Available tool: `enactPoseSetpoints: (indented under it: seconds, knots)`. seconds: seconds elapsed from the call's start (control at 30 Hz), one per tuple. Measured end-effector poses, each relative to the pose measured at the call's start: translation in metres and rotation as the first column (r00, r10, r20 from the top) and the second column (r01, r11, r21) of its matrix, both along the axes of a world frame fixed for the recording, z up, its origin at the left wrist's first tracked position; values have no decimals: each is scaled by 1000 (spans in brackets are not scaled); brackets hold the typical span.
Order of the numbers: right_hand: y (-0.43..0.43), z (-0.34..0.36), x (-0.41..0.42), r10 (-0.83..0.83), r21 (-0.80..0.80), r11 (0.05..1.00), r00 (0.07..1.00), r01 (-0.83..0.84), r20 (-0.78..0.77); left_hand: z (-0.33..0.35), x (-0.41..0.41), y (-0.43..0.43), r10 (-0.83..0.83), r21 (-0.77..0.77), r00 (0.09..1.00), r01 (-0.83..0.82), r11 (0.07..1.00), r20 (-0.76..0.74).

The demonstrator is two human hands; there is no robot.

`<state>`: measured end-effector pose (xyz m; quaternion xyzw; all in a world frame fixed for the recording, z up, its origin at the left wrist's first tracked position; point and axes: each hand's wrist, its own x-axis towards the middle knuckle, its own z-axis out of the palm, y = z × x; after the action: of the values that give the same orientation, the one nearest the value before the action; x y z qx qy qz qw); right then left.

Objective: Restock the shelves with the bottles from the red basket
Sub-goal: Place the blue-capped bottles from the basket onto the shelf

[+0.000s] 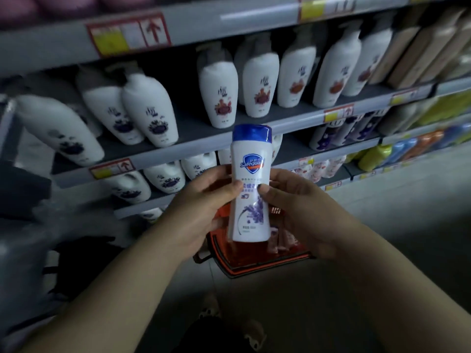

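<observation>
Bottle point(251, 184) gripped by both hands, over red basket point(254, 261), shelves point(204, 141) behind.

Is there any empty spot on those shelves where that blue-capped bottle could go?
Yes: a bare patch of the middle shelf lies between the purple-flowered bottle and the red-flowered bottle. Right of that, white bottles stand packed up to the beige boxes. The left hand and right hand grip the blue-capped bottle.

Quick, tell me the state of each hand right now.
Left hand: closed, holding the white Safeguard bottle.
Right hand: closed, holding the same bottle.
</observation>
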<state>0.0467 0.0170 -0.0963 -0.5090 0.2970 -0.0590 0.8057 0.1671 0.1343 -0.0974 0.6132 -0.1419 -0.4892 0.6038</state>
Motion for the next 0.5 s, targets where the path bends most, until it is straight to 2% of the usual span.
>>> enactPoseSetpoints:
  seconds: [0.23, 0.5]
  knots:
    - [6, 89, -10, 55, -173, 984, 994, -39, 90, 88, -17, 12, 71, -135, 986, -51, 990, 149]
    - [6, 169, -5, 122, -328, 943, 979, -62, 166, 166, -20, 17, 154, -267, 956, -85, 960, 248]
